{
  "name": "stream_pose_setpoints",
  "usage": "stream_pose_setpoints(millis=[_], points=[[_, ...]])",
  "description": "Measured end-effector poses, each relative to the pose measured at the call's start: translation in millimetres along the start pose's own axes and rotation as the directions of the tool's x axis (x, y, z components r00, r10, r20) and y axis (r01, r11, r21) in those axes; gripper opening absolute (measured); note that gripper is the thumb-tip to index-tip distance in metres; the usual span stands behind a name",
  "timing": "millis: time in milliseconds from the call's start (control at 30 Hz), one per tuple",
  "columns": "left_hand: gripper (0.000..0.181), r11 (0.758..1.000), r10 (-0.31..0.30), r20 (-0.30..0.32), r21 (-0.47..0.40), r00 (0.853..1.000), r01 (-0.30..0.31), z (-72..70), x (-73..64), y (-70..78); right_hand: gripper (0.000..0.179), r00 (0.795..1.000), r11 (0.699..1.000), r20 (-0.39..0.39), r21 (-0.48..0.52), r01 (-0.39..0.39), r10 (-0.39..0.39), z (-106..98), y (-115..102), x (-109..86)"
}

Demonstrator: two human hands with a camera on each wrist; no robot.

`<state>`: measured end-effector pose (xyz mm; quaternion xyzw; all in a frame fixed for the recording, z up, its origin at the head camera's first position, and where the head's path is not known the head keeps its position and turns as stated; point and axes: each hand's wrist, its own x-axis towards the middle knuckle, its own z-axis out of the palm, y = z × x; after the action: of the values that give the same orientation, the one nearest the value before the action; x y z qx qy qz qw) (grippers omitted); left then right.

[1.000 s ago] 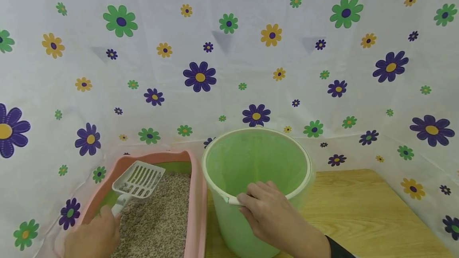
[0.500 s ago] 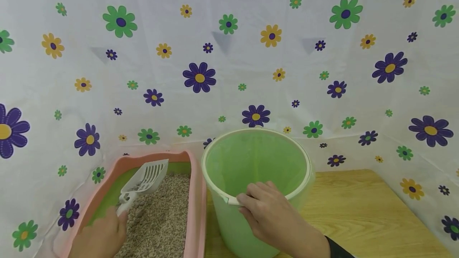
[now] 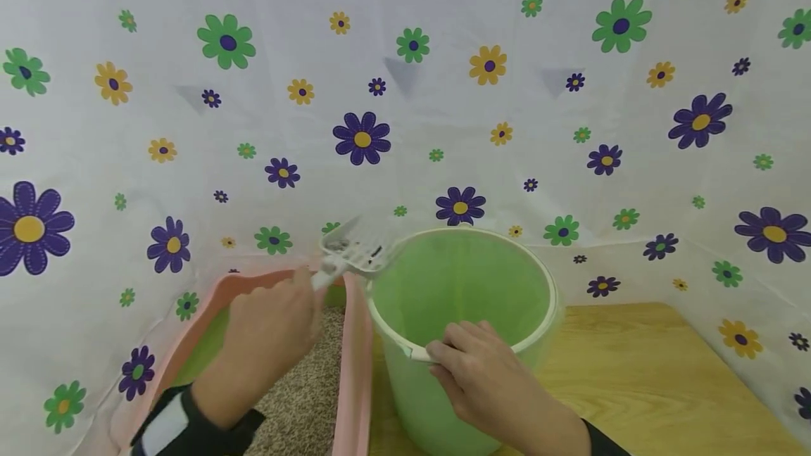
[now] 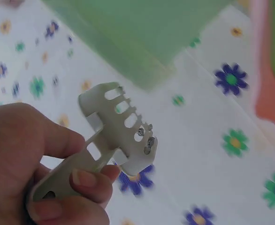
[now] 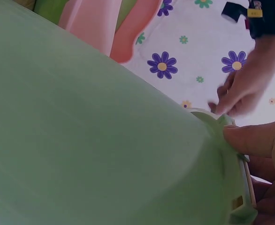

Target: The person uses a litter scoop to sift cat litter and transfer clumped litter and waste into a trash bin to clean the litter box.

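My left hand (image 3: 272,329) grips the handle of a white slotted litter scoop (image 3: 357,252), raised at the left rim of a green bucket (image 3: 418,400). In the left wrist view a few small grey clumps (image 4: 149,142) lie in the slots of the scoop (image 4: 114,117), and the fingers curl round its handle. My right hand (image 3: 484,371) holds the near rim of the bucket, thumb outside and fingers over the edge. The right wrist view shows that thumb (image 5: 250,138) against the bucket wall (image 5: 128,131). What lies at the bucket's bottom is hidden.
A pink litter box (image 3: 356,371) with grainy litter (image 3: 304,393) stands close to the bucket's left side. Wood-patterned tabletop (image 3: 633,371) extends to the right. A flower-printed white sheet (image 3: 405,181) hangs behind and along both sides.
My left hand has lifted the litter scoop out from over the litter box and carried it up and right to the bucket's rim. The right hand keeps its hold on the bucket.
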<state>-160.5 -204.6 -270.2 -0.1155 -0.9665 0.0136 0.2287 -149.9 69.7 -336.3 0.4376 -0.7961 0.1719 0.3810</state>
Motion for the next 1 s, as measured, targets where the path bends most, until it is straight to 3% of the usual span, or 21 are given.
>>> stream_pose_setpoints(millis=[100,233,367,500,567,700,800,867,933,1000], points=[[0.022,0.984,0.151,-0.058,0.108,0.987,-0.144,8.0,12.0,37.2,0.023,1.000,1.000,-0.001,0.004,0.004,-0.004,1.4,-0.4,-0.8],[0.013,0.927,0.322,-0.156,0.254,0.934,-0.277,20.3,18.1,66.1,0.020,1.000,1.000,0.025,0.007,-0.009,0.009,1.6,-4.0,0.7],[0.022,0.890,0.391,-0.227,0.339,0.892,-0.304,25.8,19.6,73.9,0.019,0.999,1.000,0.039,0.006,-0.010,0.009,1.8,-6.0,2.7],[0.024,0.886,0.404,-0.242,0.343,0.882,-0.312,24.2,20.8,70.2,0.020,1.000,1.000,0.018,-0.001,0.004,-0.004,2.4,-5.4,2.8],[0.022,0.901,0.385,-0.242,0.309,0.891,-0.305,19.2,21.7,63.5,0.020,1.000,1.000,0.004,-0.004,0.011,-0.011,3.0,-4.4,2.3],[0.016,0.956,0.266,-0.227,0.190,0.937,-0.225,-0.2,22.2,37.6,0.022,1.000,1.000,-0.008,-0.003,0.020,-0.020,3.0,-0.5,0.9],[0.022,0.986,0.135,-0.174,0.123,0.975,-0.114,-18.4,20.0,10.4,0.024,1.000,1.000,-0.016,-0.005,0.018,-0.018,1.8,2.9,-0.9],[0.024,0.995,0.038,-0.113,0.098,0.993,-0.027,-28.9,14.1,-11.2,0.024,1.000,1.000,-0.014,-0.002,0.010,-0.010,0.7,4.1,-1.7],[0.029,0.995,-0.071,-0.013,0.074,0.997,0.072,-36.6,4.8,-34.5,0.023,1.000,1.000,-0.006,0.000,0.003,-0.003,-0.4,4.2,-1.6],[0.034,0.985,-0.164,0.078,0.067,0.983,0.159,-37.7,-7.7,-58.0,0.021,1.000,1.000,0.005,0.002,-0.003,0.003,-1.3,4.0,-0.9]])
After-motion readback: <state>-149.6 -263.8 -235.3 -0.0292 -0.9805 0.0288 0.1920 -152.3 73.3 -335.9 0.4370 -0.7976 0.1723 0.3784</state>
